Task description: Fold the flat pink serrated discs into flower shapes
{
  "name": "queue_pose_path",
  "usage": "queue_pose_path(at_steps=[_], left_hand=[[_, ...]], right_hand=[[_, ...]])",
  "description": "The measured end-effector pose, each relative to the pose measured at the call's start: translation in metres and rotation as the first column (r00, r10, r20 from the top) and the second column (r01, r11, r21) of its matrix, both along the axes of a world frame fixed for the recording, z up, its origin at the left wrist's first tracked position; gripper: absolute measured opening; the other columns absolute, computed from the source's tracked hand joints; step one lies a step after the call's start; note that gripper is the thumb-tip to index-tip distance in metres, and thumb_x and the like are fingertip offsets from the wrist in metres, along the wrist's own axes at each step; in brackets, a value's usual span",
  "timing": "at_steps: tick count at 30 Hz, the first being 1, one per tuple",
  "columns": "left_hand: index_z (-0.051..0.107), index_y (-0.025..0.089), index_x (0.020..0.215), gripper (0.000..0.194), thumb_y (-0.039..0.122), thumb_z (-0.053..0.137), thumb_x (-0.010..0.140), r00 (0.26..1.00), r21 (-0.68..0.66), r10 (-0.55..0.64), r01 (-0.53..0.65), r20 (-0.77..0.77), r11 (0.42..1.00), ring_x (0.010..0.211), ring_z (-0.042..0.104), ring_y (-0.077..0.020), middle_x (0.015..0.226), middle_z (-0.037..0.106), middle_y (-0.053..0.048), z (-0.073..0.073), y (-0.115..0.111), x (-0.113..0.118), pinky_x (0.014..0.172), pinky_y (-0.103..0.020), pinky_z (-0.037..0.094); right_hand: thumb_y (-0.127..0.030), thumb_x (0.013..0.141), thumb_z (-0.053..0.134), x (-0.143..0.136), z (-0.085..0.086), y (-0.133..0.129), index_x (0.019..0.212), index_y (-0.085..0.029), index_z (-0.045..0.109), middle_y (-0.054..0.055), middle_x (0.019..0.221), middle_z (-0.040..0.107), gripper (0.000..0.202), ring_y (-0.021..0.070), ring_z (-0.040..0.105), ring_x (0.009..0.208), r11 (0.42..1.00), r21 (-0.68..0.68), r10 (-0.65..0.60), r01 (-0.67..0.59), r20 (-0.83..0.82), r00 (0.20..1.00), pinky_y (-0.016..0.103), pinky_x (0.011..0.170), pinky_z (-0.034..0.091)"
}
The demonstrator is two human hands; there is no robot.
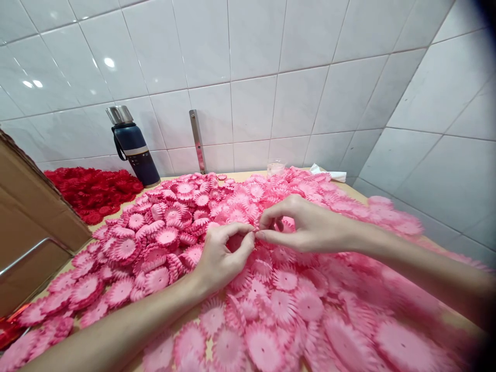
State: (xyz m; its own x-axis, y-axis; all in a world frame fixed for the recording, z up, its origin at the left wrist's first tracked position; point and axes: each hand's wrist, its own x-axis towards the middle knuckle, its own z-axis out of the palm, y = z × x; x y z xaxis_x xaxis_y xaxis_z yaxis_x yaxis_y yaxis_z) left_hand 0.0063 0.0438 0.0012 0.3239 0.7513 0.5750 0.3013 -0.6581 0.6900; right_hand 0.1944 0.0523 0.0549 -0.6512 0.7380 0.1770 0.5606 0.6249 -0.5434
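My left hand (227, 253) and my right hand (300, 227) meet at the middle, fingertips almost touching. Each one pinches thumb against forefinger. Whatever sits between the fingertips is too small or hidden to name; a bit of pink shows there. Below and around both hands spreads a large heap of pink scallop-edged flower discs (267, 346), many with a small dark hole at the centre. On the left of the heap the discs are piled more thickly, some in stacks.
A pile of red discs (96, 191) lies at the back left beside a dark blue thermos bottle (137, 152). A cardboard box (34, 222) stands at the left edge. Against the tiled wall are a metal strip (197, 142), a clear cup (276, 166) and a white tissue (329, 174).
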Motion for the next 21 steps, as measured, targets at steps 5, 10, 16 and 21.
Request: queue_pose_path(at_steps=[5,10,16,21], left_hand=[[0.071,0.014,0.081,0.013,0.012,0.057,0.082,1.000,-0.002,0.007,-0.007,0.008,1.000,0.064,0.065,-0.0135,0.075,0.074,-0.004,-0.0009,0.0007,0.0002,0.063,-0.024,0.051],[0.072,0.014,0.085,0.015,0.013,0.058,0.083,1.000,-0.015,-0.010,0.010,0.015,1.000,0.068,0.067,-0.0140,0.079,0.074,-0.005,-0.0013,0.0010,0.0007,0.067,-0.024,0.053],[0.074,0.013,0.089,0.017,0.013,0.058,0.084,0.999,-0.026,-0.039,0.039,0.004,0.999,0.068,0.066,-0.0126,0.078,0.074,-0.004,-0.0016,0.0007,0.0004,0.068,-0.023,0.052],[0.075,0.013,0.091,0.018,0.012,0.058,0.084,0.999,-0.045,-0.044,0.044,0.005,0.998,0.068,0.065,-0.0123,0.079,0.075,-0.005,-0.0002,0.0004,0.0010,0.068,-0.022,0.051]], right_hand=[[-0.029,0.085,0.054,0.0006,-0.0012,0.0012,0.078,-0.014,0.068,0.000,0.063,0.062,0.021,0.0101,0.050,0.056,1.000,0.014,-0.007,0.007,0.011,1.000,0.024,0.052,0.037],[-0.026,0.084,0.052,0.0013,-0.0024,0.0020,0.073,-0.014,0.064,-0.001,0.061,0.059,0.020,0.0092,0.047,0.054,0.999,0.037,-0.013,0.012,0.021,1.000,0.023,0.051,0.036],[-0.024,0.082,0.054,0.0012,-0.0044,0.0030,0.067,-0.015,0.060,-0.003,0.057,0.055,0.019,0.0086,0.045,0.052,0.999,0.050,-0.020,0.018,0.027,0.999,0.022,0.050,0.035],[-0.025,0.082,0.053,0.0004,-0.0051,0.0034,0.067,-0.015,0.060,-0.003,0.057,0.055,0.020,0.0087,0.046,0.052,0.999,0.045,-0.024,0.022,0.040,0.999,0.023,0.051,0.036]])
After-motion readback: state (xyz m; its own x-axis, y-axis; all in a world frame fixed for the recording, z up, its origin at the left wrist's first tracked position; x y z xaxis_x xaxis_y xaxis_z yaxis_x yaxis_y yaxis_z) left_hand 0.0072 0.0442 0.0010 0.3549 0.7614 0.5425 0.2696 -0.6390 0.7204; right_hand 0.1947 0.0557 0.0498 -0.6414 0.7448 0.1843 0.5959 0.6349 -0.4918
